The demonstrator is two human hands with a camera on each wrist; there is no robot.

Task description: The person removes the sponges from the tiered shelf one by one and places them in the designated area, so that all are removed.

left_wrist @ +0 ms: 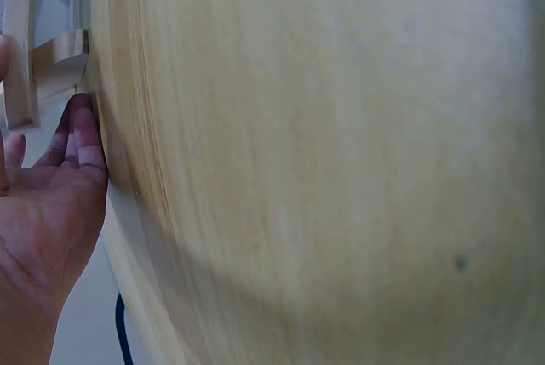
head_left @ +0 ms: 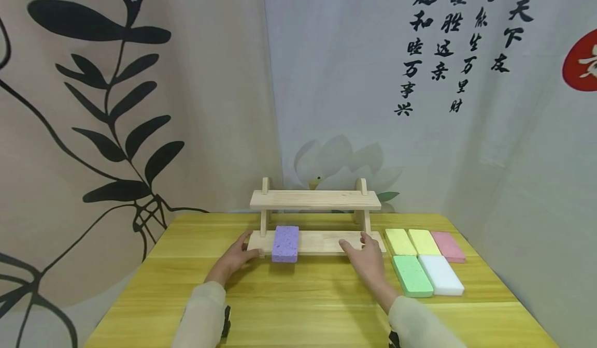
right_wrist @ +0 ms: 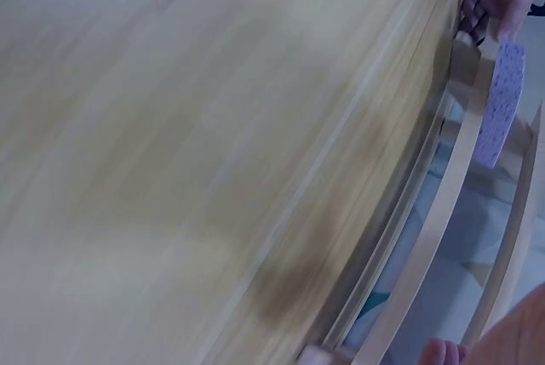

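Observation:
A two-tier wooden shelf (head_left: 322, 243) stands on the table. A purple sponge (head_left: 285, 244) lies on its lower board, left of the middle, jutting past the front edge. My left hand (head_left: 235, 257) holds the lower board's left end, thumb in front and fingers at the side. The left wrist view has those fingers (left_wrist: 83, 131) beside the board's end and wooden foot. My right hand (head_left: 368, 257) is at the lower board's right part, thumb and fingers apart, holding nothing. Only part of this hand (right_wrist: 507, 339) enters the right wrist view; contact with the board is unclear.
Right of the shelf lie two yellow sponges (head_left: 400, 242), a pink sponge (head_left: 449, 246), a green sponge (head_left: 412, 276) and a white sponge (head_left: 441, 275). The wooden table (head_left: 280, 312) ends at a patterned cloth backdrop (head_left: 214, 104) behind the shelf.

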